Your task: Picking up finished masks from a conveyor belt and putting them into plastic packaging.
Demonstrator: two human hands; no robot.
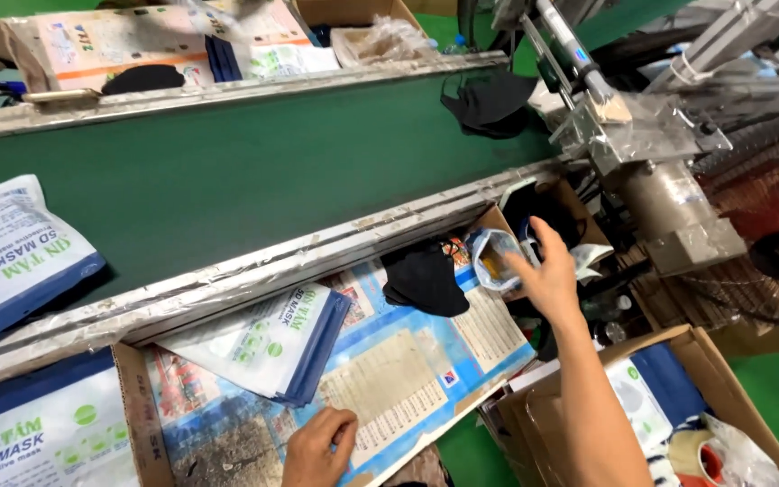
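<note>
Now right hand (552, 280) grips open pouch (490, 260), left hand (320, 446) flat on sheet (398, 370).

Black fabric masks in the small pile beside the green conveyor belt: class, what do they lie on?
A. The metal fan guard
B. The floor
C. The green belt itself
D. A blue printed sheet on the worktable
D: the black fabric masks rest on the blue printed sheet, just below the belt's metal rail, off the green conveyor belt.
</note>
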